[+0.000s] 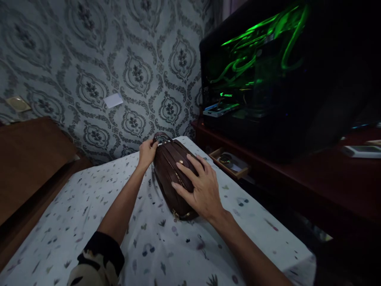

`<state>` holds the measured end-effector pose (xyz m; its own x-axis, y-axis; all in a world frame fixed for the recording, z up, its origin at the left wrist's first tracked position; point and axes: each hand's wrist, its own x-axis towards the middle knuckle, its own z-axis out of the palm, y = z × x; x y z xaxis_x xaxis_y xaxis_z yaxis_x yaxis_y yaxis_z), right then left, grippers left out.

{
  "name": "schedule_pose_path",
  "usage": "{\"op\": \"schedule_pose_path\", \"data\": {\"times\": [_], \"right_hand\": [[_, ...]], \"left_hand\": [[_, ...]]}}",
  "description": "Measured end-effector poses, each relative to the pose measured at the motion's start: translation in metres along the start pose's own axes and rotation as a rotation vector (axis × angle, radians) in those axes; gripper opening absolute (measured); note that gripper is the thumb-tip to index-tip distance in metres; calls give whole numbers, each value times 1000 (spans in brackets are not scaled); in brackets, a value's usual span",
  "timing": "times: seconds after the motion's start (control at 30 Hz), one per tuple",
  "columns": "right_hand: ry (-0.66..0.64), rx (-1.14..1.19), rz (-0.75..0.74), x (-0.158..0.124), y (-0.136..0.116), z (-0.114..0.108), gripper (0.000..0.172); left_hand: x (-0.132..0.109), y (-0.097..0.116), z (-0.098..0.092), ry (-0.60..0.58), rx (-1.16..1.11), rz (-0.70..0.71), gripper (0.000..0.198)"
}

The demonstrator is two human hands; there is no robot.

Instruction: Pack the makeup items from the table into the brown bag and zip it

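Note:
A dark brown leather bag with a zip and gold-coloured metal fittings lies on the patterned white sheet. Its handle loop sticks up at the far end. My left hand is closed at the bag's far left corner, beside the base of the handle; its fingertips are partly hidden. Across the bag's right side rests my right hand, fingers spread and lying on the leather near a round gold stud. The bag's right side is partly hidden under that hand.
On the right, a dark red desk carries a large black computer case lit green inside. A small open drawer juts out towards the bed. A brown wooden panel stands at left; patterned wallpaper is behind.

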<state>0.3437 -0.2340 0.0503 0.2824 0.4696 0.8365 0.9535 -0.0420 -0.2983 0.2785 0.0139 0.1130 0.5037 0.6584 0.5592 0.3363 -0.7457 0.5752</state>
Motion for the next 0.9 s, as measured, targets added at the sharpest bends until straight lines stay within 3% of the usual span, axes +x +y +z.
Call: {"op": "schedule_pose_path", "data": {"times": [0.23,0.43,0.57,0.7,0.8,0.9], "right_hand": [[0,15,13,0,-1,0,42],[10,13,9,0,-1,0,44],[0,0,-7,-1,-2,0,45],[-21,-16,-5,-1,-1,0,47],[-28,-4,-15,-1,0,0,47],[-26,10,-24,-1,1,-1,45]], "left_hand": [[-20,14,0,79,67,110,23],[-35,25,-10,33,133,198,17],[-26,36,-9,-42,246,203,10],[-7,55,5,-138,225,228,28],[1,68,15,-200,215,205,15],[3,75,20,-192,208,173,17]]}}
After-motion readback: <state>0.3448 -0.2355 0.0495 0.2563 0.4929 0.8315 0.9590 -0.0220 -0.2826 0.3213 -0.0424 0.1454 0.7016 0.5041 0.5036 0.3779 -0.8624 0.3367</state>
